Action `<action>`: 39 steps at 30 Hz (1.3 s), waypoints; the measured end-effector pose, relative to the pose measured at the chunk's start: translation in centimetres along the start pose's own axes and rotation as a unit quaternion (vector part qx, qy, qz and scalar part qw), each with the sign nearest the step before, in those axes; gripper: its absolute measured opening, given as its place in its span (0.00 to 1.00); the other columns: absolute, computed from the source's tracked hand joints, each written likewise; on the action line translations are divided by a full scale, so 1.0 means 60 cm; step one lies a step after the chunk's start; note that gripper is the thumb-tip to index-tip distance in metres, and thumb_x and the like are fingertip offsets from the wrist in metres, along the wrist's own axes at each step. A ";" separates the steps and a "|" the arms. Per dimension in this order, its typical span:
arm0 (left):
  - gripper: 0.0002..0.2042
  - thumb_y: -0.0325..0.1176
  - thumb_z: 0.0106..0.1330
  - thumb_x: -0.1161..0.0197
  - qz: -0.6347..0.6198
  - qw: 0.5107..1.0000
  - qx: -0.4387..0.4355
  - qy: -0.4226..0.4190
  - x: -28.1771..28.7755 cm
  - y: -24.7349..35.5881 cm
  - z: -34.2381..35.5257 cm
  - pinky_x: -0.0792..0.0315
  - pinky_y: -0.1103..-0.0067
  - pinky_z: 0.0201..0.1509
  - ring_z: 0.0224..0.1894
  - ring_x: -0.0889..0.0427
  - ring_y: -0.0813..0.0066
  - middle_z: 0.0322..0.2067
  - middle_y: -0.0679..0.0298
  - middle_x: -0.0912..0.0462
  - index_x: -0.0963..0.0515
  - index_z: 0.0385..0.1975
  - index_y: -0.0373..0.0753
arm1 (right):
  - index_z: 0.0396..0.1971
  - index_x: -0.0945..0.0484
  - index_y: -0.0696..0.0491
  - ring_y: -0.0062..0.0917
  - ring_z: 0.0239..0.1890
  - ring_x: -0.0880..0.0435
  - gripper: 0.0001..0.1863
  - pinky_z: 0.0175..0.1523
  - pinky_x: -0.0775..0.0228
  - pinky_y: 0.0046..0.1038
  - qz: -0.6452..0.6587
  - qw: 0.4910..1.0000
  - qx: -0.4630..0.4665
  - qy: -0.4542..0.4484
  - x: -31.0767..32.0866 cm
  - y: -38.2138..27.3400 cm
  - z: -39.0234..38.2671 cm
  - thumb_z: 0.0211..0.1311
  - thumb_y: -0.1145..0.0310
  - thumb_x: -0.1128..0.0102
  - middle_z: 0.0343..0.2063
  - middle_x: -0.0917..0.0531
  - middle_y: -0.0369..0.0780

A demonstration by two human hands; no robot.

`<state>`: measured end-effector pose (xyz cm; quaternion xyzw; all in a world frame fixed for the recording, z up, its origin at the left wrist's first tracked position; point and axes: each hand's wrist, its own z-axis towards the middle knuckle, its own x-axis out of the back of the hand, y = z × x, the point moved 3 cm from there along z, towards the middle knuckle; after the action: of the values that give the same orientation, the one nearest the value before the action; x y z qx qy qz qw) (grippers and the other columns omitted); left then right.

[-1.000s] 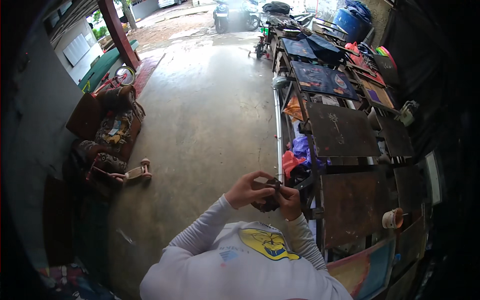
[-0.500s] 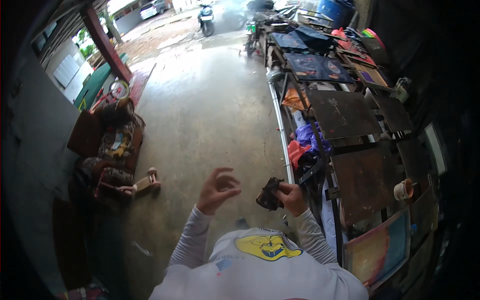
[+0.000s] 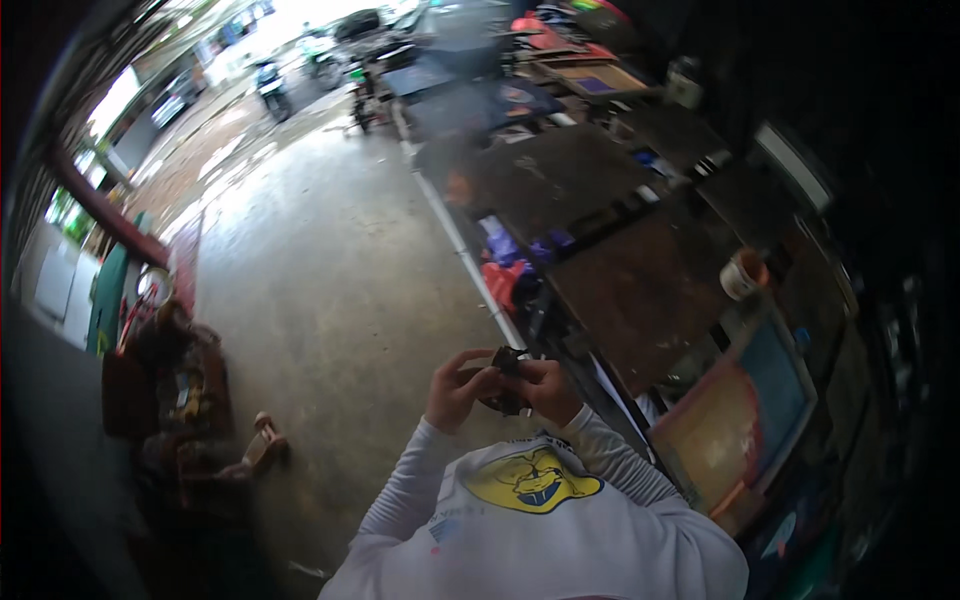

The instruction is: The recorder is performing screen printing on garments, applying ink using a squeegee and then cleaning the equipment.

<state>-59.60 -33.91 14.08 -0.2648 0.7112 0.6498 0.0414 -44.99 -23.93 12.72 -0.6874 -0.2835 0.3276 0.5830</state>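
Observation:
In front of my chest I hold a small, dark, crumpled rag-like piece (image 3: 507, 358) with both hands. Its exact kind is hard to make out. My left hand (image 3: 460, 390) is closed on its left side, thumb and fingers pressed against it. From the right, my right hand (image 3: 549, 391) pinches the same piece. Parts of it poke out above and below the fingers, while its middle is hidden behind them.
At right stands a long bench with dark flat panels (image 3: 640, 290), a white tub (image 3: 743, 275) with orange stains and a framed coloured screen (image 3: 735, 410). An armchair (image 3: 170, 380) and a small wooden stand (image 3: 262, 447) are at left. Motorbikes (image 3: 271, 88) stand far off.
My left hand, open and apart before, has come over to the dark piece and closed on it. My right hand still holds it. The whole view has swung toward the bench at right.

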 end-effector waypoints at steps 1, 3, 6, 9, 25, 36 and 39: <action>0.18 0.29 0.68 0.38 0.003 1.000 0.010 -0.024 -0.023 -0.009 0.013 0.19 0.77 0.46 0.41 0.14 0.71 0.39 0.56 0.14 0.28 0.57 0.33 | 0.39 0.14 0.58 0.12 0.29 0.21 0.09 0.30 0.30 0.18 0.002 1.000 0.003 0.026 0.032 0.005 -0.016 0.64 0.69 0.36 0.26 0.15 0.33; 0.18 0.28 0.67 0.37 0.037 0.999 0.023 -0.007 -0.057 -0.022 0.056 0.19 0.76 0.47 0.43 0.14 0.68 0.39 0.54 0.14 0.28 0.55 0.33 | 0.39 0.15 0.59 0.12 0.28 0.21 0.10 0.32 0.29 0.19 -0.076 0.993 0.039 0.086 0.104 0.018 -0.033 0.62 0.69 0.33 0.26 0.15 0.34; 0.17 0.26 0.65 0.36 0.063 0.998 0.005 0.004 -0.083 -0.036 0.104 0.20 0.75 0.47 0.43 0.14 0.67 0.38 0.54 0.14 0.27 0.53 0.31 | 0.38 0.15 0.59 0.18 0.31 0.19 0.14 0.39 0.27 0.24 -0.126 0.976 0.006 0.176 0.223 0.077 -0.055 0.59 0.64 0.32 0.28 0.14 0.38; 0.16 0.25 0.64 0.35 0.097 0.995 -0.022 -0.002 -0.110 -0.044 0.133 0.21 0.77 0.47 0.40 0.14 0.68 0.36 0.55 0.14 0.26 0.51 0.30 | 0.35 0.16 0.60 0.30 0.34 0.15 0.19 0.43 0.26 0.32 -0.221 0.945 0.003 0.242 0.321 0.066 -0.072 0.57 0.57 0.32 0.31 0.13 0.47; 0.14 0.23 0.64 0.38 0.147 0.968 0.061 -0.195 -0.114 -0.070 0.303 0.22 0.76 0.50 0.41 0.15 0.72 0.37 0.59 0.16 0.25 0.49 0.32 | 0.33 0.17 0.54 0.34 0.30 0.16 0.13 0.38 0.25 0.35 -0.429 0.874 -0.080 0.215 0.397 -0.020 -0.065 0.63 0.58 0.39 0.29 0.14 0.42; 0.19 0.39 0.74 0.48 -0.135 0.883 0.310 -0.326 -0.164 -0.111 0.408 0.28 0.69 0.62 0.55 0.21 0.60 0.51 0.52 0.20 0.31 0.58 0.36 | 0.52 0.24 0.56 0.20 0.37 0.19 0.21 0.41 0.26 0.23 0.177 0.959 -0.135 0.174 0.170 -0.031 -0.161 0.61 0.66 0.35 0.43 0.15 0.40; 0.19 0.42 0.73 0.47 -0.054 0.853 0.343 -0.389 -0.237 -0.162 0.404 0.27 0.71 0.58 0.54 0.21 0.62 0.50 0.53 0.20 0.30 0.57 0.36 | 0.49 0.23 0.55 0.17 0.38 0.19 0.15 0.41 0.27 0.21 -0.295 0.806 -0.163 0.486 0.189 0.068 -0.244 0.61 0.72 0.38 0.40 0.14 0.36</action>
<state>-50.16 -6.55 7.32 0.0032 0.7993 0.4115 0.4379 -26.42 -24.86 8.87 -0.7248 -0.2017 -0.2885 0.5922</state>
